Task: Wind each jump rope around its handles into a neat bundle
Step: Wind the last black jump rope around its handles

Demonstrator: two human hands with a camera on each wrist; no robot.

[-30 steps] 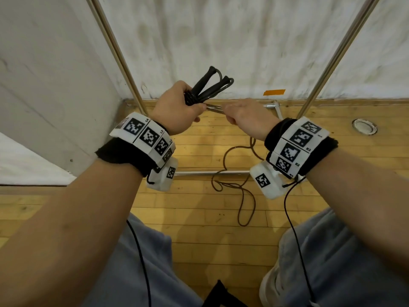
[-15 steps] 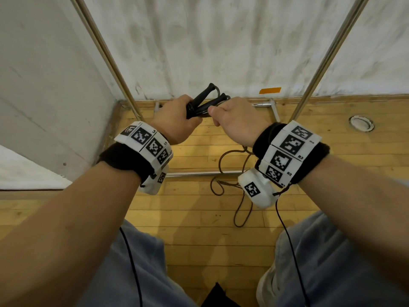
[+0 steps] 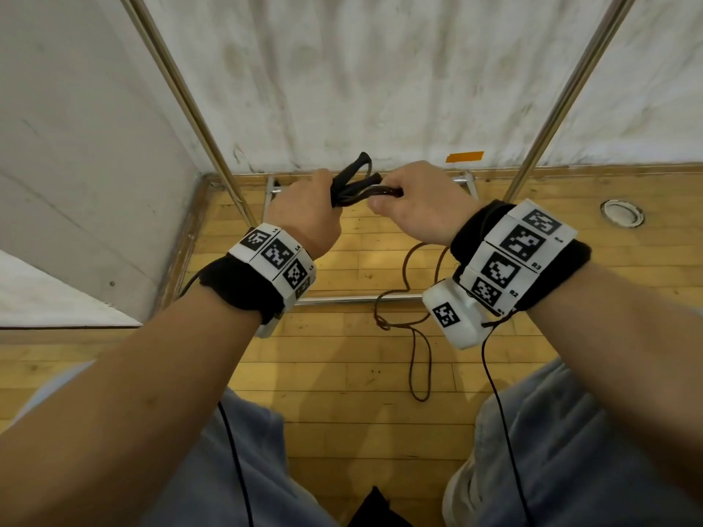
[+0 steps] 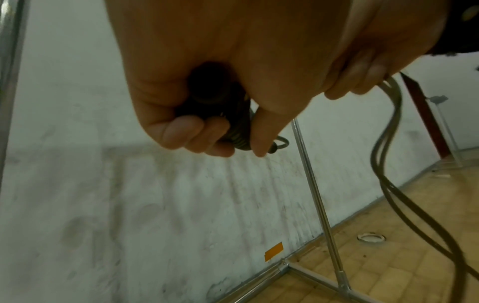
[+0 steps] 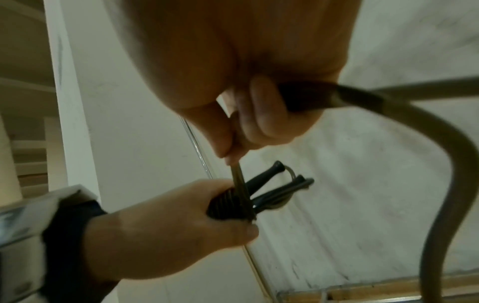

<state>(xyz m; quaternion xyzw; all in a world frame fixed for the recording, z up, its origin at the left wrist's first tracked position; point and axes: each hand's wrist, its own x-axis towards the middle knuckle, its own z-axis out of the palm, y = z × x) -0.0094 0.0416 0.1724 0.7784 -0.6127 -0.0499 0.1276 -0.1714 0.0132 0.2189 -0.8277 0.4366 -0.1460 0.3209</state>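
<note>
Since the earlier frame, the right hand (image 3: 412, 201) has closed in, pinching the rope (image 5: 237, 174) at 3 o'clock of the handles (image 3: 352, 180), gripped by the left hand (image 3: 304, 207) above the floor (image 3: 342, 367).

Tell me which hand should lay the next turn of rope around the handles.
Right. The right hand already pinches the rope just above the handles, with the slack trailing to the floor. The left hand grips the handles, so it should probably just steady them.

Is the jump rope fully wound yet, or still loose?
Partly wound. The rope trails onto the floor, while coils circle the handles.
</note>
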